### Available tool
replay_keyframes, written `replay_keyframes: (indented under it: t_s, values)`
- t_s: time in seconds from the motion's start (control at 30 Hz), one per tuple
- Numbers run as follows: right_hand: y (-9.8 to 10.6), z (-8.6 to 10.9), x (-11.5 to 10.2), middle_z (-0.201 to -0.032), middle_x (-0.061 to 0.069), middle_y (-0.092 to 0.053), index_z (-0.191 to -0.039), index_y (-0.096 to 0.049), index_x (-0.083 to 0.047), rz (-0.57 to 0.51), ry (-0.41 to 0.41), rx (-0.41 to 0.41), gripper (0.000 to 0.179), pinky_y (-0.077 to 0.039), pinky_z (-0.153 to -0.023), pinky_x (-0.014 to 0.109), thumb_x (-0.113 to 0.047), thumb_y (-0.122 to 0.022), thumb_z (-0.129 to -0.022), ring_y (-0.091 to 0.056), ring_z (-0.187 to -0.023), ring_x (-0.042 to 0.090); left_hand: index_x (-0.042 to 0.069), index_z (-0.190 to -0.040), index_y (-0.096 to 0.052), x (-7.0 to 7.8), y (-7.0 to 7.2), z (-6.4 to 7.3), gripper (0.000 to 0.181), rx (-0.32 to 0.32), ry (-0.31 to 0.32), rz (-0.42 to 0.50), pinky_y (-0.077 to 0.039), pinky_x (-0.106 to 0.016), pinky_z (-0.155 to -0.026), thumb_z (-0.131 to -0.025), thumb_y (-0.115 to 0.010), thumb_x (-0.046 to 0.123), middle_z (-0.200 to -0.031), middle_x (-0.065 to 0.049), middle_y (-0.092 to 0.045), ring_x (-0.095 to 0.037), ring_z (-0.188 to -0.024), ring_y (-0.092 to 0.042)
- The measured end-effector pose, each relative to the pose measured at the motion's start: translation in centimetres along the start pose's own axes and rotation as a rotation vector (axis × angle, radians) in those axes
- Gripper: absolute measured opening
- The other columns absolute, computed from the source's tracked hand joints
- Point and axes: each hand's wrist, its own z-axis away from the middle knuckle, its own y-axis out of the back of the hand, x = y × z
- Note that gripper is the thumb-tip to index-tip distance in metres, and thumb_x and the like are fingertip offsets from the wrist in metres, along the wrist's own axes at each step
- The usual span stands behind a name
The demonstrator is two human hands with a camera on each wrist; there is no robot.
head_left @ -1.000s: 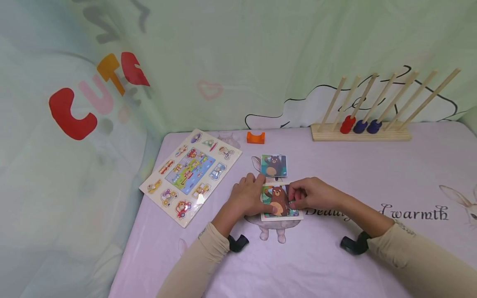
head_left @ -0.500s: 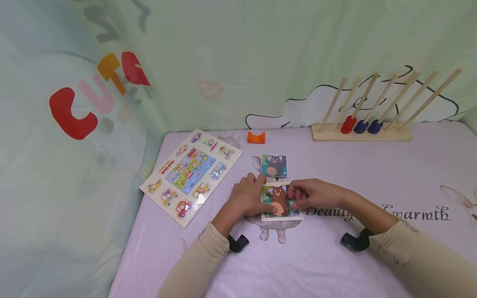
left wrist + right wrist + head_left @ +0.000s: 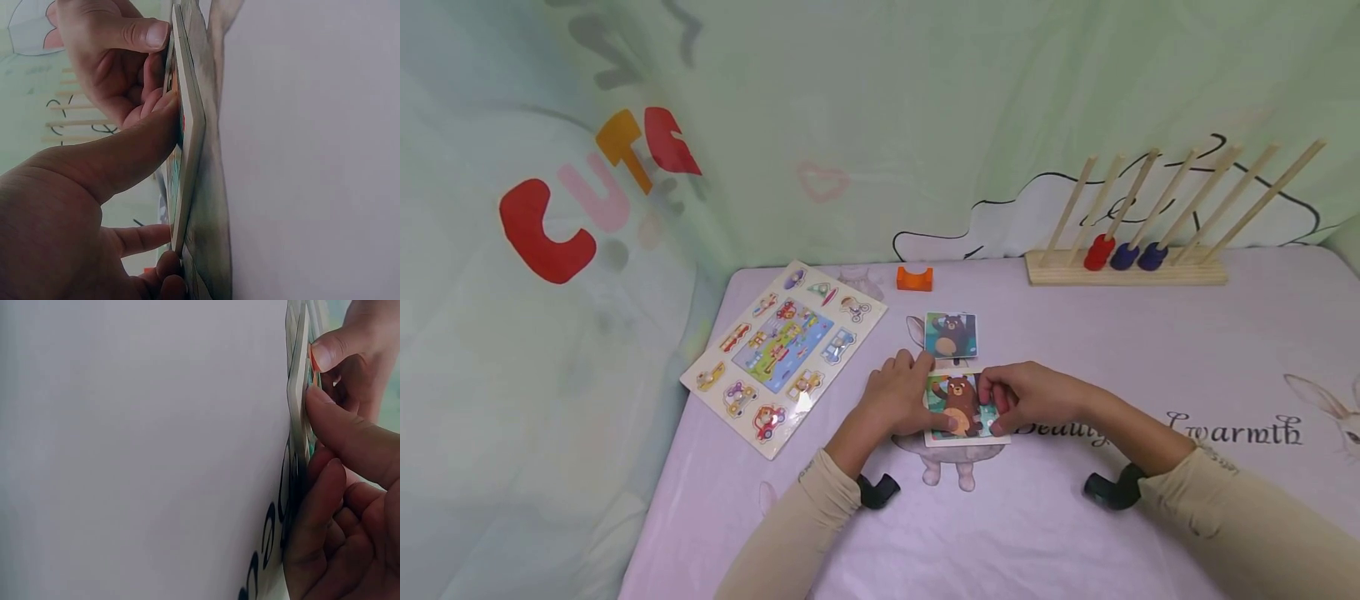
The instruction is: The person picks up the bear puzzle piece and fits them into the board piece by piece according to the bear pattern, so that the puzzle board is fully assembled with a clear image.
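Note:
A square bear puzzle (image 3: 959, 397) in a pale wooden frame lies on the bedspread-like cloth. My left hand (image 3: 897, 398) holds its left side, thumb on the bear's belly and fingers around the far left edge. From the right, my right hand (image 3: 1036, 395) pinches the puzzle's right side, with its thumb near the lower right corner and curled fingers above. Whether a loose piece sits between those fingers is hidden. Just beyond lies a matching bear picture card (image 3: 951, 335). In the left wrist view the puzzle (image 3: 192, 131) appears edge-on, flat and low.
To the left lies a vehicle peg puzzle board (image 3: 784, 358). An orange curved block (image 3: 914, 278) stands at the back. A wooden peg rack (image 3: 1127, 271) with red and dark blue beads is at the back right, against the green curtain (image 3: 865, 100).
My right thumb has shifted slightly right and down towards the puzzle's corner, uncovering more of its right side. My left hand and the puzzle stay in place.

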Motion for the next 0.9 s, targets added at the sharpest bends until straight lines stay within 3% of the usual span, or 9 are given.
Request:
replay_keyframes:
  t_s: [0.9]
  values:
    - [0.3, -0.1, -1.0, -0.08, -0.001, -0.056, -0.103, -0.06, -0.012, 0.019, -0.024, -0.023, 0.034, -0.043, -0.066, 0.025, -0.015, -0.086, -0.08, -0.052, -0.075, 0.014, 0.019, -0.142, -0.046, -0.1, -0.2, -0.1, 0.09, 0.0, 0.001, -0.001, -0.045, -0.039, -0.087, -0.074, -0.083, 0.064, -0.114, -0.005, -0.05, -0.02, -0.1, -0.048]
